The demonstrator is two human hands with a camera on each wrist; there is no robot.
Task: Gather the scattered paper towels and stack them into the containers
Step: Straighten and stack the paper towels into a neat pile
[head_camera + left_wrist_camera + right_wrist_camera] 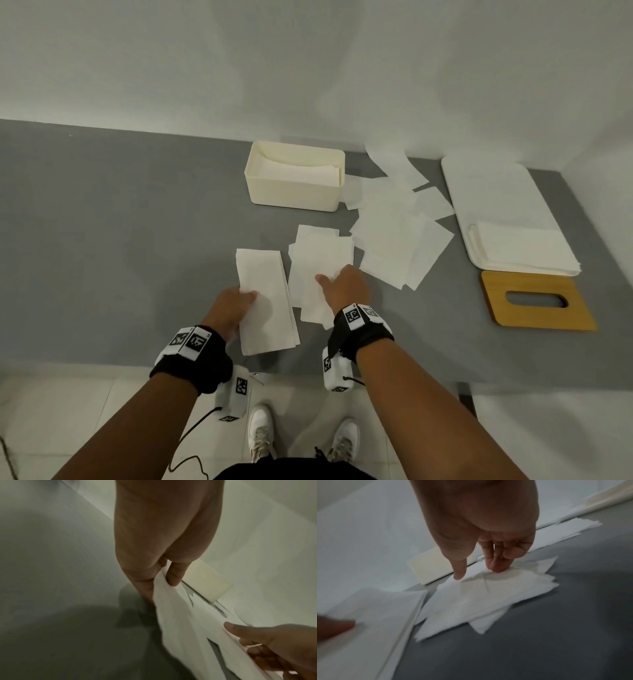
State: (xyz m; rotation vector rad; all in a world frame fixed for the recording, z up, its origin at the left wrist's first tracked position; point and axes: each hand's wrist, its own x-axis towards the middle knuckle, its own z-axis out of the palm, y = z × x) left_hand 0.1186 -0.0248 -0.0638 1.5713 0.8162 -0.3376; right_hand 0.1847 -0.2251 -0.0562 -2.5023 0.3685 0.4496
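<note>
On the grey table my left hand (247, 295) pinches the near-left edge of a neat folded stack of paper towels (265, 274), thumb on top; the left wrist view shows this pinch of the left hand (163, 580) on the stack (178, 615). Beside it, my right hand (329, 276) presses straight fingertips (496, 566) onto a loose pile of towels (479, 597), also seen from the head as the pile (320, 253). More scattered towels (400, 233) lie to the right. A cream box (294, 197) behind holds towels. A white tray (486, 178) at right carries a towel stack (524, 246).
A wooden lid with a slot (537, 318) lies in front of the tray near the table's right end. A wall runs along the back edge behind the box. The left half of the grey table (120, 222) is bare. My feet stand on tiled floor below the front edge.
</note>
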